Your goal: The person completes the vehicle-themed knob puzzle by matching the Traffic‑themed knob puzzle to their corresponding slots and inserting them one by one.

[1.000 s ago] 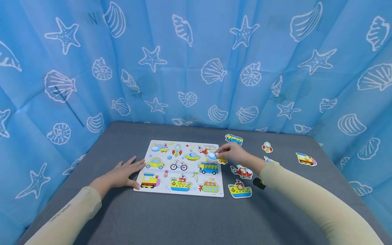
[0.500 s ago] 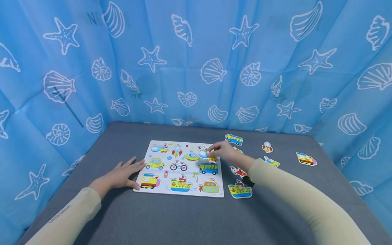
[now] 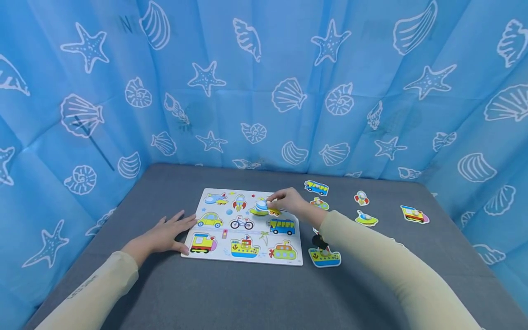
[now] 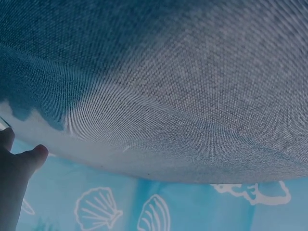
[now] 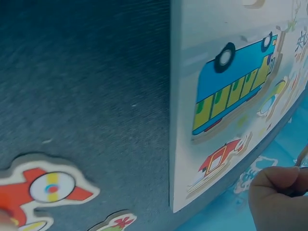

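Note:
A white puzzle board (image 3: 243,192) with printed vehicle pictures lies flat on the table. My right hand (image 3: 288,201) pinches an airplane puzzle piece (image 3: 274,212), blue with yellow wheels, over the flying-saucer picture in the board's upper middle. The thumb and fingertips meet at the piece's knob. In the right wrist view, my right hand (image 5: 279,197) shows at the edge, but the piece is out of sight there. My left hand (image 3: 165,234) spreads its fingers on the board's left edge. Only its thumb side shows in the left wrist view, as a dark hand (image 4: 17,173).
Loose pieces lie right of the board: a bus (image 3: 316,187), submarine (image 3: 319,204), rocket (image 3: 361,198), flying saucer (image 3: 366,218), train (image 3: 414,214) and boat (image 3: 325,258). A helicopter piece (image 5: 48,185) is mostly hidden by my right wrist in the head view. Blue curtains (image 3: 255,114) surround the table.
My right hand has carried the airplane piece leftward across the board, from the helicopter picture to the flying-saucer picture. The left hand stays where it was.

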Demonstrator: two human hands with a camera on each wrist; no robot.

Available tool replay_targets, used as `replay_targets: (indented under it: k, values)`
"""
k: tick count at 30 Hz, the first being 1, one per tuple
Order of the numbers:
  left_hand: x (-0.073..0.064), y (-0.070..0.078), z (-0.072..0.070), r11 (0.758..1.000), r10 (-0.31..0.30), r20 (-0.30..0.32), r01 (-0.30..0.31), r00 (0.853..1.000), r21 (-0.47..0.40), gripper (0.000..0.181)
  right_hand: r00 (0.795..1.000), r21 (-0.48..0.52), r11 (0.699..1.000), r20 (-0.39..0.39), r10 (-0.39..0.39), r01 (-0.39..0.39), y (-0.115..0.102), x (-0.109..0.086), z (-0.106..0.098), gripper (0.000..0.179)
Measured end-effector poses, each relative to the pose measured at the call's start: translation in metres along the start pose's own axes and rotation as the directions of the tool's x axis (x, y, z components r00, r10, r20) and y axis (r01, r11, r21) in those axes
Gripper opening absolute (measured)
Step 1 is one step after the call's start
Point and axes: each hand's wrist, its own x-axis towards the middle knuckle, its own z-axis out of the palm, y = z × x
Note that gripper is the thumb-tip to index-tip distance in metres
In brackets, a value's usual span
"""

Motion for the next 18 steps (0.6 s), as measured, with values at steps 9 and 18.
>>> replay_targets:
  k: [9,18]
  values:
    - [0.001,0.000,0.001,1.000,0.002,-0.010,-0.002,1.000,0.014,0.101,0.999,0.045,0.998,-0.009,0.034,-0.034,-0.005,0.007,0.011,0.016]
    - [-0.001,-0.001,0.000,1.000,0.015,-0.009,-0.015,1.000,0.014,0.100,0.998,0.057,0.998,-0.039,0.042,-0.040,-0.016,0.013,0.028,0.014]
